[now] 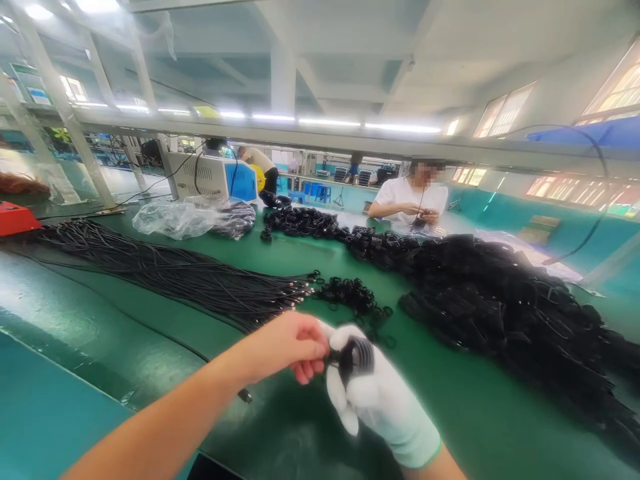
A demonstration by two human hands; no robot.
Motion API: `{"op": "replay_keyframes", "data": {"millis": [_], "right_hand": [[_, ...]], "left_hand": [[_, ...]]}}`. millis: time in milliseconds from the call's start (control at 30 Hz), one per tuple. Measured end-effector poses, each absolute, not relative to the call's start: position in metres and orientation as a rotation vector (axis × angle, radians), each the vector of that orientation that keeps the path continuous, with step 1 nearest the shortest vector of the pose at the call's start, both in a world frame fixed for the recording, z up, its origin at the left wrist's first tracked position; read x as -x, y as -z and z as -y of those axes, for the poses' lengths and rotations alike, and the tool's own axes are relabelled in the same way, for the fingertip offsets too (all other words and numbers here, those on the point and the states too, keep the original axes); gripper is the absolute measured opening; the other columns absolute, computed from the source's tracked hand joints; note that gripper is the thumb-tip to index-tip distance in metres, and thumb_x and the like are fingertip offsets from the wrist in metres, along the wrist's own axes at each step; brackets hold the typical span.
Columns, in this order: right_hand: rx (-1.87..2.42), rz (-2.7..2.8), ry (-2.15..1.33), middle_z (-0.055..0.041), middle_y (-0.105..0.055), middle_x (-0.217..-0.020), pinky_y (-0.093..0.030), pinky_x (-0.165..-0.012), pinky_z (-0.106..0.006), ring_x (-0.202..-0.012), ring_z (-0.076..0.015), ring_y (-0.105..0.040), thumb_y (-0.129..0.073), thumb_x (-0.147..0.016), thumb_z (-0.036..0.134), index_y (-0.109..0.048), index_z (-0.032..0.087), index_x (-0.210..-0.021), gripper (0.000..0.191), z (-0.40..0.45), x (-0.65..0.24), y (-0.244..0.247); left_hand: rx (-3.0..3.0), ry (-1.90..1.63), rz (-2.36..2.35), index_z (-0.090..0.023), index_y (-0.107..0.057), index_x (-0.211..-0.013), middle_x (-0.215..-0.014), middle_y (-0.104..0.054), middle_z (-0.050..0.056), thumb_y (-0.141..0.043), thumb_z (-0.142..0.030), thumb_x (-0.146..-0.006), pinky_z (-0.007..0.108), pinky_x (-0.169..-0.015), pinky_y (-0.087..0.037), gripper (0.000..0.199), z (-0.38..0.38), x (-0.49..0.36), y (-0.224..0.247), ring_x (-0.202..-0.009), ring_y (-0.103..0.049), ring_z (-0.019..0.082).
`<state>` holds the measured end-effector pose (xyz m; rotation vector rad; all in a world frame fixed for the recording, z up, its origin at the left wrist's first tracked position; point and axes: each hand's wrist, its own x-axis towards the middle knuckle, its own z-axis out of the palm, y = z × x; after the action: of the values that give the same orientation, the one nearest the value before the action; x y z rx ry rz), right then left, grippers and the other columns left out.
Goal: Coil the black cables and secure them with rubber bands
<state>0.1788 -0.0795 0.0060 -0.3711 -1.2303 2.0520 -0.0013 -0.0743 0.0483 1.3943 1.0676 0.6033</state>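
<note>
My right hand (377,393), in a white glove, is closed around a coiled black cable (361,355) near the bottom middle. My bare left hand (295,347) pinches a dark piece at the coil's left side; its fingertips touch the gloved fingers. What exactly the left fingertips hold is too small and blurred to name. Beyond both hands lies a small heap of black rings (350,293) on the green table (310,253). A long bundle of straight black cables (190,273) stretches to the left, its metal-tipped ends beside the rings. A cable connector (245,396) lies under my left forearm.
A large pile of black coiled cables (490,293) covers the right side. Clear plastic bags (180,217) and a white-and-blue machine (215,177) stand at the back left. Another person (413,200) works across the table. A red object (17,219) is at the left edge.
</note>
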Motion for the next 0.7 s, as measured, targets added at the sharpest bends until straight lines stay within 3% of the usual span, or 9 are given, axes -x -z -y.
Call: {"op": "replay_keyframes", "data": {"millis": [133, 233, 367, 467, 600, 700], "right_hand": [[0.334, 1.233, -2.033, -0.0018, -0.064, -0.064, -0.035, -0.035, -0.016, -0.039, -0.0096, -0.052, -0.067, -0.068, 0.027, -0.040, 0.019, -0.109, 0.050, 0.077, -0.175, -0.003], [0.347, 1.252, -1.985, -0.0015, -0.064, -0.065, -0.034, -0.036, -0.015, -0.040, -0.0090, -0.051, -0.065, -0.068, 0.024, -0.039, 0.018, -0.115, 0.054, 0.076, -0.174, -0.003], [0.420, 1.271, -2.050, -0.0003, -0.062, -0.059, -0.034, -0.035, -0.016, -0.037, -0.0084, -0.049, -0.066, -0.069, 0.022, -0.044, 0.014, -0.114, 0.051, 0.075, -0.177, -0.001], [0.427, 1.258, -2.189, -0.0019, -0.059, -0.054, -0.035, -0.035, -0.016, -0.037, -0.0088, -0.050, -0.070, -0.069, 0.031, -0.054, 0.008, -0.099, 0.041, 0.074, -0.177, 0.003], [0.388, 1.069, -2.180, -0.0088, -0.063, -0.082, -0.052, -0.051, -0.027, -0.065, -0.0168, -0.063, -0.061, -0.076, 0.050, -0.051, 0.012, -0.107, 0.050, 0.072, -0.172, 0.005], [0.418, 0.876, -2.299, -0.0089, -0.061, -0.091, -0.052, -0.049, -0.027, -0.068, -0.0158, -0.063, -0.049, -0.082, 0.057, -0.053, 0.015, -0.103, 0.048, 0.072, -0.167, 0.003]], "left_hand": [[-1.184, -0.886, -0.966, -0.013, -0.058, -0.080, -0.070, -0.063, 0.003, -0.065, -0.020, -0.069, 0.028, -0.064, -0.050, 0.015, 0.076, -0.003, -0.060, -0.063, -0.060, 0.013], [-1.183, -1.006, -0.984, -0.014, -0.058, -0.080, -0.078, -0.062, 0.003, -0.061, -0.016, -0.069, 0.029, -0.072, -0.050, 0.012, 0.077, -0.008, -0.058, -0.073, -0.060, 0.015], [-1.606, -1.028, -1.240, -0.019, -0.063, -0.095, -0.093, -0.063, 0.003, -0.055, -0.017, -0.073, 0.030, -0.080, -0.046, 0.023, 0.081, -0.013, -0.060, -0.088, -0.057, 0.018], [-2.037, -0.889, -1.269, -0.025, -0.068, -0.093, -0.095, -0.064, 0.001, -0.052, -0.009, -0.068, 0.030, -0.083, -0.042, 0.034, 0.082, -0.018, -0.063, -0.092, -0.054, 0.019], [-2.108, -0.820, -1.467, -0.023, -0.070, -0.081, -0.079, -0.062, 0.002, -0.050, -0.012, -0.071, 0.028, -0.069, -0.042, 0.025, 0.074, -0.014, -0.062, -0.077, -0.054, 0.018], [-2.025, -0.744, -1.253, -0.024, -0.067, -0.101, -0.102, -0.063, 0.003, -0.057, -0.023, -0.073, 0.028, -0.077, -0.043, 0.029, 0.063, 0.003, -0.061, -0.087, -0.056, 0.019]]}}
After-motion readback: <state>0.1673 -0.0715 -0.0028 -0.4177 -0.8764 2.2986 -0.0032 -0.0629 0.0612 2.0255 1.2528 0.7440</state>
